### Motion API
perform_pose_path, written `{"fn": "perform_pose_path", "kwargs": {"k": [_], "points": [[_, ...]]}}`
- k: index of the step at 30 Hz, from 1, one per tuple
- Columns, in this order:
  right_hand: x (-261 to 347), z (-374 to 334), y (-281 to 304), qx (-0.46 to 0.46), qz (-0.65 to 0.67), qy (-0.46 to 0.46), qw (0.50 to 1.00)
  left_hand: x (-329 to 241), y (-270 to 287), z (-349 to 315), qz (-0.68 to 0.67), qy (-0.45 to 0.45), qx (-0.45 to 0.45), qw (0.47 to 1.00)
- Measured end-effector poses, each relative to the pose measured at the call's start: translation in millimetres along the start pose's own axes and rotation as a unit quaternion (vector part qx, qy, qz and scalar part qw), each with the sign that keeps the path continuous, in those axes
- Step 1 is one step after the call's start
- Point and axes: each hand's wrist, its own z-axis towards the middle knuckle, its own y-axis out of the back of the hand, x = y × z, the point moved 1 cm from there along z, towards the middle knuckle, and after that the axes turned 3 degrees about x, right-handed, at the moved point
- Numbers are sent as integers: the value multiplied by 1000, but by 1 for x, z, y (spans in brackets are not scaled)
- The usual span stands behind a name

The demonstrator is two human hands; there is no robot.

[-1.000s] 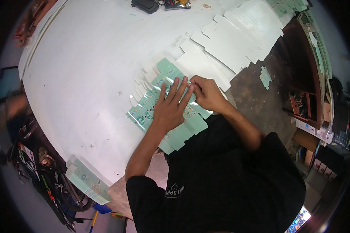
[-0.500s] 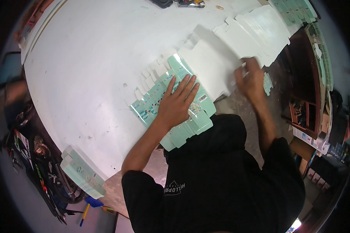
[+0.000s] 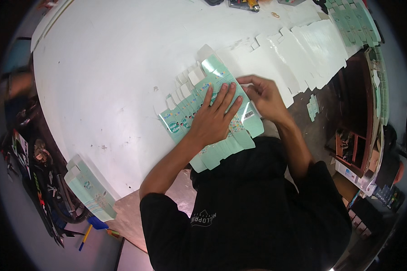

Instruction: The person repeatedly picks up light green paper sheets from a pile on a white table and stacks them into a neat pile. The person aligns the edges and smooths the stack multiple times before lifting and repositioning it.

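A stack of flattened mint-green cartons (image 3: 237, 128) with printed patterns lies near the table's front edge, its tabs fanned out on the far left side. My left hand (image 3: 215, 119) rests flat on the top of it, fingers stretched out. At the stack's right edge, my right hand (image 3: 267, 97) is curled, with thumb and forefinger closed at the border of a carton; the fingertips are partly hidden. Farther right, overlapping carton blanks (image 3: 319, 43) lie white side up in a spread row.
A folded green carton (image 3: 90, 189) stands at the table's left front corner. More green cartons (image 3: 355, 22) are piled at the far right. Small tools (image 3: 244, 4) and a rubber band (image 3: 275, 15) lie at the back. A carton piece (image 3: 313, 107) is on the floor beside a brown cabinet (image 3: 355, 113).
My right hand has come left from the white blanks to the stack's right edge. The left hand stays flat on the stack. The whole view has shifted slightly.
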Motion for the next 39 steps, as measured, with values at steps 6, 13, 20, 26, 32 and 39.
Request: {"fn": "perform_pose_path", "kwargs": {"k": [6,13,20,26,32,39], "points": [[20,-12,-5,-9,32,-11,999,-1,13,4,-13,8,11,1000],[-9,0,-1,76,287,-115,948,-1,7,-2,13,-16,14,1000],[14,-6,13,-125,-347,-28,929,-2,32,6,-80,24,160,984],[-41,-37,-8,-148,-540,122,820,-4,13,-1,-46,80,104,990],[-29,-32,-7,-146,-175,69,971,0,24,4,-16,65,66,996],[-31,-10,-8,-193,-459,168,850,-2,18,9,20,112,134,984]]}}
